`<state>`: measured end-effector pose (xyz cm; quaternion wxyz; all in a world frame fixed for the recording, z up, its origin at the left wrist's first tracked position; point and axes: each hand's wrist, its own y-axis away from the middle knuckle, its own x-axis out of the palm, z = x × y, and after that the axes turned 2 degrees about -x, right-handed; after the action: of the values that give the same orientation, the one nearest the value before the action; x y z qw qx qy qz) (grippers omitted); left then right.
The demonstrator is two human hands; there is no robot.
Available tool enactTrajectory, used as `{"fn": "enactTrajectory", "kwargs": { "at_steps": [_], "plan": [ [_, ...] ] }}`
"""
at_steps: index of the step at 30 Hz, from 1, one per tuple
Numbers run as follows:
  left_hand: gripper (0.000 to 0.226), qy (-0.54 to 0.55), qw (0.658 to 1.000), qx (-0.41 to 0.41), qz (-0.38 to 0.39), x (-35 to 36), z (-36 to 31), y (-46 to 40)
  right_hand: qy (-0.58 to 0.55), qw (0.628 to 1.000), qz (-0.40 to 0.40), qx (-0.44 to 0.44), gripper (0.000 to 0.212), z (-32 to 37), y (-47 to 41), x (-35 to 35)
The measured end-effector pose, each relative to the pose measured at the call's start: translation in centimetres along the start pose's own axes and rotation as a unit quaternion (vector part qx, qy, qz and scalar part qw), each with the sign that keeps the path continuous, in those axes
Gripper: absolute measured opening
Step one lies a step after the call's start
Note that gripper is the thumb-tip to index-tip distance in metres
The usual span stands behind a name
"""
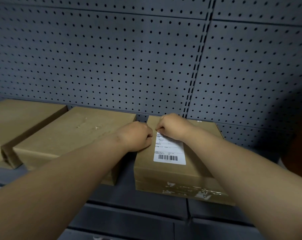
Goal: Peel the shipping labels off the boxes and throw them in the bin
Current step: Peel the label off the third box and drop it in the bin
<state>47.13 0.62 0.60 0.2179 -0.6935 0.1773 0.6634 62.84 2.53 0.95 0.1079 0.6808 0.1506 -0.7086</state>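
Note:
A brown cardboard box (198, 163) lies on the grey shelf at centre right. A white shipping label (170, 151) with a barcode is stuck flat on its top. My right hand (174, 127) rests on the far part of the box, its curled fingertips pinching at the label's top edge. Just left of that edge, my left hand (136, 135) sits on the box's left side with its fingers curled into a fist that holds nothing. No bin is in view.
Two more flat cardboard boxes lie to the left, a middle box (74, 135) and a far-left box (18, 118), neither showing a label. A grey pegboard wall (129, 58) stands behind them. The shelf edge (129, 210) runs below. A dark brown object (299, 149) stands at the right.

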Motion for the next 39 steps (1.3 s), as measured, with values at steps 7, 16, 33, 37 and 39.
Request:
{"fn": "enactTrajectory", "kwargs": {
  "at_steps": [7,16,33,37,39],
  "plan": [
    [0.032,0.001,1.000,-0.001,-0.009,0.3,0.0,-0.1,0.114,0.992,-0.014,-0.053,0.020,0.6,0.2,0.4],
    [0.030,-0.009,1.000,0.011,-0.013,0.7,0.4,-0.3,-0.140,0.989,-0.009,0.037,0.014,-1.5,2.5,-2.1],
    [0.032,-0.049,0.997,0.031,-0.057,2.0,0.1,0.1,-0.102,0.995,-0.015,0.014,0.014,0.2,2.6,-0.6],
    [0.033,-0.050,0.997,0.033,-0.050,1.7,-0.2,-0.1,-0.165,0.984,-0.015,0.062,0.010,-1.5,3.6,-2.1],
    [0.032,-0.056,0.997,0.031,-0.051,1.7,-0.3,0.0,-0.158,0.985,-0.024,0.062,0.011,-1.0,3.5,-1.8]
  ]
}}
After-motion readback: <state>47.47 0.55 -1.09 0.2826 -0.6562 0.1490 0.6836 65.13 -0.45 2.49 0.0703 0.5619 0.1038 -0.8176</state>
